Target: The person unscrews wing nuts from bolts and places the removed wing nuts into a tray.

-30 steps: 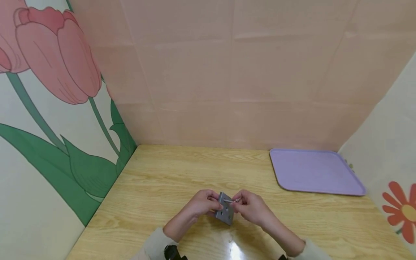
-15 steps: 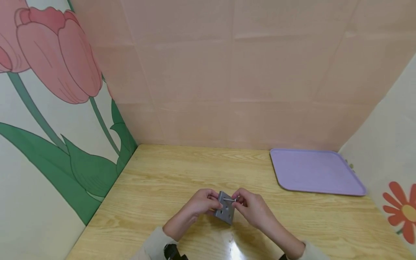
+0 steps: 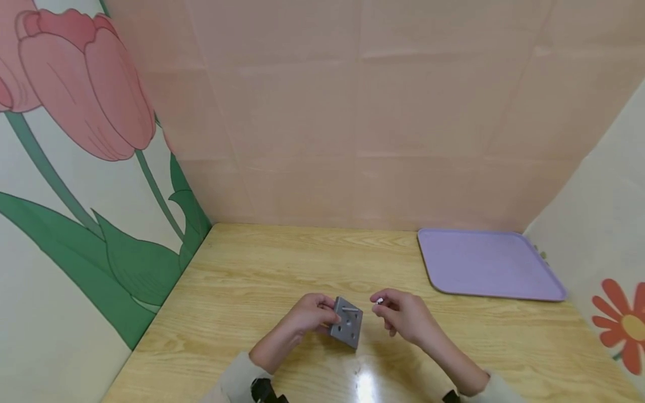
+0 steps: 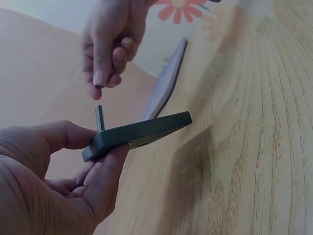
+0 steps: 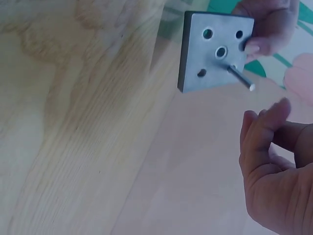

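Note:
My left hand (image 3: pixel 308 314) grips a grey square block (image 3: pixel 345 331) by one edge, thumb on the near face and fingers behind. Several round holes go through the block, one in the middle and others near the corners. From one corner hole a thin metal rod (image 5: pixel 241 78) sticks out, its free end bare. My right hand (image 3: pixel 407 314) is just to the right, apart from the rod, pinching a small shiny metal piece (image 3: pixel 379 301) between thumb and fingertips. Its exact kind cannot be told. In the right wrist view the fingers hide that piece.
A flat purple tray (image 3: pixel 491 266) lies at the back right of the wooden table (image 3: pixel 282 257). Behind the table rises a pinkish backdrop (image 3: pixel 353 140), with flower-printed panels at both sides.
My right hand has drawn away from the rod to the right, with the small shiny piece in its fingertips. The rod stays in the block, which my left hand has shifted slightly left.

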The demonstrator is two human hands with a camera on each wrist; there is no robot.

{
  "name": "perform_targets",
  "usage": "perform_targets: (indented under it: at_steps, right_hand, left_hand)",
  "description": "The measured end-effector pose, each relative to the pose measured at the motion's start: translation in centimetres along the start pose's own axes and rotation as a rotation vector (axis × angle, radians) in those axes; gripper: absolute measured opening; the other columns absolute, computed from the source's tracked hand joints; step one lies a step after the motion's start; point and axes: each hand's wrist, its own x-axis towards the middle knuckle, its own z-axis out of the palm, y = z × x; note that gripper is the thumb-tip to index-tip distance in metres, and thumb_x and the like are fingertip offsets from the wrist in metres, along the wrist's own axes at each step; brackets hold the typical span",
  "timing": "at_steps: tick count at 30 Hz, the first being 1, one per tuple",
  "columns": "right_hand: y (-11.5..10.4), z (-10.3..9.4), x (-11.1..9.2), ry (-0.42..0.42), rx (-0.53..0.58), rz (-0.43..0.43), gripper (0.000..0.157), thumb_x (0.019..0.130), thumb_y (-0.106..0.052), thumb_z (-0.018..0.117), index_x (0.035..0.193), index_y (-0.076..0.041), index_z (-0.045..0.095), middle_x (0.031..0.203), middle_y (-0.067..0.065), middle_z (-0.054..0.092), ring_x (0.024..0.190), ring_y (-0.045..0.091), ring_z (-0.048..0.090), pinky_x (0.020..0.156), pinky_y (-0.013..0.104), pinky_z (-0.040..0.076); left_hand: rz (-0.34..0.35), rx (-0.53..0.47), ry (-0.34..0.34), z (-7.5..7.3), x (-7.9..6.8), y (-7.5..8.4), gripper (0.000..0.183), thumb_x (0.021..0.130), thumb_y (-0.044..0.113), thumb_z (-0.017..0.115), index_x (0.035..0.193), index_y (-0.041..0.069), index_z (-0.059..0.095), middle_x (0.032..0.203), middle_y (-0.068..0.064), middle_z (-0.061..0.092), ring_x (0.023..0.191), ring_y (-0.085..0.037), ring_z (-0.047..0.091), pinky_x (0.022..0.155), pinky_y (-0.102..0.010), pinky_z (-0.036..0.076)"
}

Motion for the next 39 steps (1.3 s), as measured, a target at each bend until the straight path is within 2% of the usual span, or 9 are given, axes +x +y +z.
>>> perform_targets:
  at_steps: [5,12,17,23,29,33,39]
  right_hand:
    - [0.6,-0.9,0.1,-0.029,0.101,0.023,0.018,0.095,-0.008,0.069,0.11,0.001,0.071,0.075,0.005,0.068,0.065,0.019,0.066,0.057,0.029,0.06]
    - [1.5,-2.0,0.2,-0.04,0.141,0.039,0.023,0.096,-0.01,0.067,0.114,0.003,0.072,0.087,0.007,0.072,0.072,0.02,0.069,0.062,0.029,0.061]
    - [1.8,-2.3,0.3,-0.029,0.151,0.039,0.024,0.098,-0.01,0.065,0.116,0.003,0.072,0.089,0.009,0.072,0.075,0.02,0.07,0.064,0.029,0.062]
    - [2.1,-3.0,0.4,-0.019,0.078,0.018,0.026,0.097,-0.012,0.067,0.117,0.004,0.072,0.084,0.009,0.073,0.074,0.024,0.072,0.065,0.028,0.061]
    - [2.4,-4.0,0.5,0.009,0.009,0.088,0.025,0.095,-0.018,0.071,0.114,-0.001,0.075,0.087,0.009,0.076,0.076,0.024,0.074,0.066,0.03,0.062]
    - [2.9,-4.8,0.8,0.029,-0.04,0.109,0.021,0.094,-0.016,0.071,0.11,-0.002,0.075,0.087,0.009,0.076,0.075,0.023,0.073,0.066,0.031,0.061]
    - [4.3,-7.0,1.5,0.078,-0.179,0.074,0.023,0.098,-0.015,0.067,0.114,-0.002,0.074,0.09,0.01,0.076,0.077,0.023,0.073,0.064,0.03,0.06]
  left_hand:
    - [-0.007,-0.018,-0.017,0.2,0.1,-0.5,0.024,0.083,-0.003,0.071,0.106,-0.007,0.067,0.09,-0.008,0.071,0.081,-0.017,0.068,0.073,-0.035,0.061]
    - [-0.004,-0.056,-0.03,0.7,0.3,-1.5,0.022,0.084,-0.006,0.067,0.105,-0.012,0.067,0.09,-0.011,0.072,0.086,-0.023,0.072,0.074,-0.035,0.062]
    - [-0.046,-0.058,-0.028,1.0,0.5,-2.1,0.021,0.084,-0.008,0.066,0.105,-0.01,0.067,0.091,-0.011,0.072,0.084,-0.022,0.072,0.075,-0.035,0.062]
    - [-0.098,-0.057,-0.023,1.4,0.5,-2.5,0.022,0.084,-0.008,0.067,0.106,-0.008,0.067,0.092,-0.011,0.071,0.083,-0.02,0.071,0.075,-0.034,0.062]
    - [-0.145,-0.091,-0.04,1.6,0.9,-3.4,0.022,0.086,-0.009,0.065,0.108,-0.008,0.066,0.094,-0.013,0.071,0.084,-0.021,0.071,0.077,-0.034,0.062]
    - [-0.175,-0.092,-0.046,1.6,1.1,-3.8,0.021,0.087,-0.007,0.065,0.108,-0.006,0.067,0.094,-0.012,0.071,0.084,-0.02,0.07,0.077,-0.033,0.062]
    - [-0.148,-0.049,-0.055,1.7,1.3,-3.7,0.019,0.087,-0.006,0.065,0.106,-0.007,0.066,0.094,-0.012,0.07,0.085,-0.02,0.069,0.077,-0.033,0.061]
